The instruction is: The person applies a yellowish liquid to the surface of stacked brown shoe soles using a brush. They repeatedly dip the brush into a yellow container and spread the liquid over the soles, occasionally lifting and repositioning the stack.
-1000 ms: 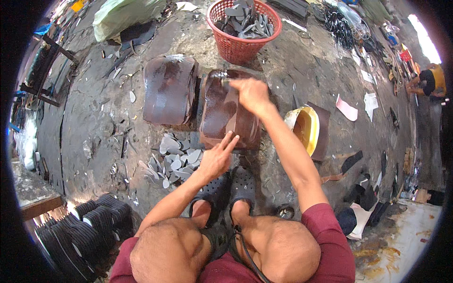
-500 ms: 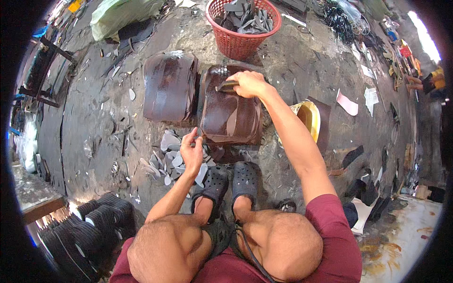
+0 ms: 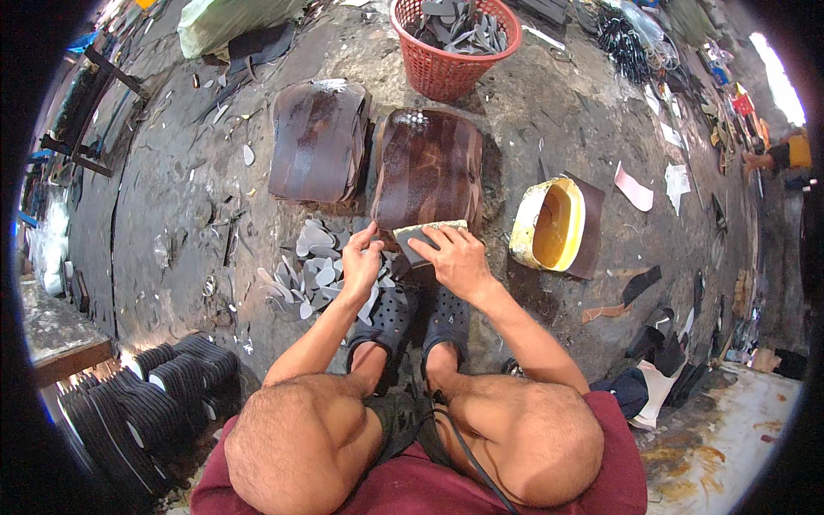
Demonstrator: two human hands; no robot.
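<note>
Two stacks of dark brown sheets lie side by side on the floor, the left stack and the right stack. My right hand grips a flat grey spreader with a crusted, pale yellow edge, at the near edge of the right stack. Close to that stack's near left corner is my left hand, fingers curled and pinched together; whether a sheet corner is between them cannot be made out. Loose grey, rounded cut pieces lie in a heap beside and beyond the left hand.
A cream oval tub of amber liquid stands right of the stacks, against a brown sheet. Beyond them is a red basket filled with grey pieces. Black soles stand in rows at lower left. Scraps litter the floor.
My right hand has come from the far part of the right stack back to its near edge, with the spreader. My left hand has shifted slightly right. The tub is now fully uncovered.
</note>
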